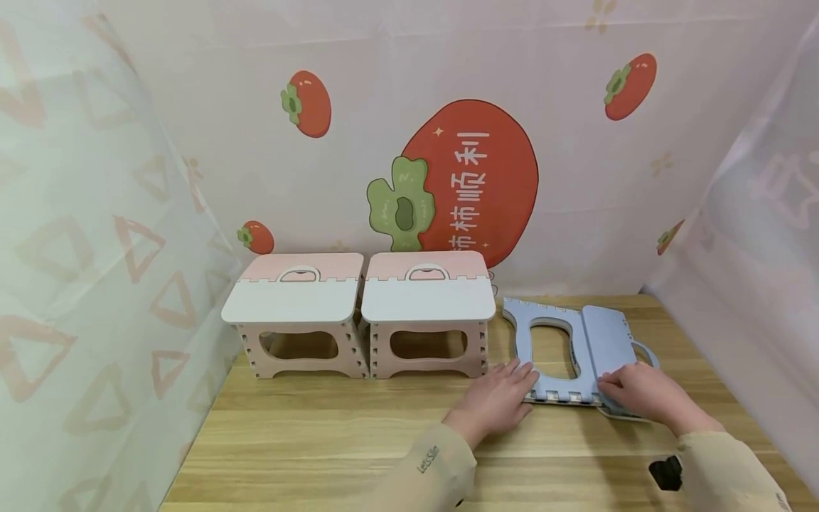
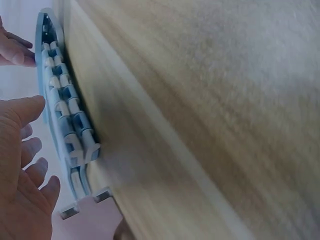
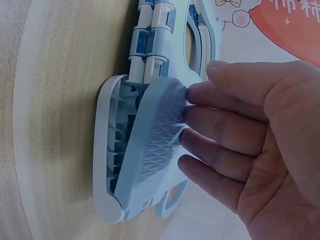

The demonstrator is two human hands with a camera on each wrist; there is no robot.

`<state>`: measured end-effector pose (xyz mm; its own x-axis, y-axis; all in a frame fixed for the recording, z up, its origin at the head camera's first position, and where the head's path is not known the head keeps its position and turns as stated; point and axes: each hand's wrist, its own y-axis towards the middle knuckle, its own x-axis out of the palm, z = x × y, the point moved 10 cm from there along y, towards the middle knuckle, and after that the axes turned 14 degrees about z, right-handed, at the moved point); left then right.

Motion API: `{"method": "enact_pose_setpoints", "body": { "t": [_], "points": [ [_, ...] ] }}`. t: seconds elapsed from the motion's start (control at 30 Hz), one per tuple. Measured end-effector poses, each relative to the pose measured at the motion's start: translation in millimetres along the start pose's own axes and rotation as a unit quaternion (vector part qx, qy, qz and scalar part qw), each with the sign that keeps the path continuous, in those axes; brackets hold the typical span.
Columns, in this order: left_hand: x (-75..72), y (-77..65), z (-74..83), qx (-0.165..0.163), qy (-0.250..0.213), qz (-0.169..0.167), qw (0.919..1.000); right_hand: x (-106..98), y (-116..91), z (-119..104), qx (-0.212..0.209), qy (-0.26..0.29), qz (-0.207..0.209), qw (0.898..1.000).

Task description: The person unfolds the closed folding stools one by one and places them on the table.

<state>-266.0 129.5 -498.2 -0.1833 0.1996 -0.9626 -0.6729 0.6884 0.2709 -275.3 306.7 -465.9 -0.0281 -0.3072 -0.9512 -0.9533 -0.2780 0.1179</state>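
A light blue folding stool (image 1: pixel 557 355) lies folded flat on the wooden table, its carry handle (image 1: pixel 646 353) toward the right. My left hand (image 1: pixel 495 398) is at the stool's near left corner, fingers loosely extended; in the left wrist view the thumb and fingers stand apart. On the right, my right hand (image 1: pixel 646 391) is at the near end of the blue seat panel (image 1: pixel 608 341). The right wrist view shows this hand's fingertips (image 3: pixel 192 117) against the panel's textured surface, not curled round it. A gap shows between the seat's blue and white halves (image 3: pixel 102 150).
Two pink and white folding stools (image 1: pixel 291 306) stand unfolded side by side to the left, handles on top. A printed cloth (image 1: pixel 563 71) hangs behind the table (image 1: pixel 307 441) and at both sides. A small black object (image 1: pixel 667 473) shows beside the right sleeve.
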Motion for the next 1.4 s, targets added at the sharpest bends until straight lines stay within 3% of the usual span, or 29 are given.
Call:
{"method": "enact_pose_setpoints", "body": {
  "t": [0.27, 0.47, 0.7, 0.93, 1.2, 1.4],
  "points": [
    [19.8, -1.0, -1.1, -0.011, -0.013, -0.026, 0.9995, -2, 2, 2, 0.001, -0.002, 0.012, 1.000],
    [22.1, -3.2, 1.8, -0.018, -0.005, -0.040, 0.9990, -3, 1, 3, 0.011, 0.005, 0.020, 1.000],
    [19.5, -3.9, 4.6, -0.015, 0.008, -0.044, 0.9989, -11, 1, 10, 0.022, -0.016, 0.092, 0.995],
    [18.3, -4.4, 5.1, -0.016, 0.010, -0.051, 0.9985, -11, -7, 30, 0.055, -0.023, 0.129, 0.990],
    [17.2, -4.7, 3.7, -0.019, 0.006, -0.054, 0.9984, 10, -18, 50, 0.075, 0.000, 0.095, 0.993],
    [17.1, -4.8, 3.9, -0.015, 0.002, -0.055, 0.9984, 14, -27, 64, 0.100, 0.052, 0.110, 0.987]
  ]
}}
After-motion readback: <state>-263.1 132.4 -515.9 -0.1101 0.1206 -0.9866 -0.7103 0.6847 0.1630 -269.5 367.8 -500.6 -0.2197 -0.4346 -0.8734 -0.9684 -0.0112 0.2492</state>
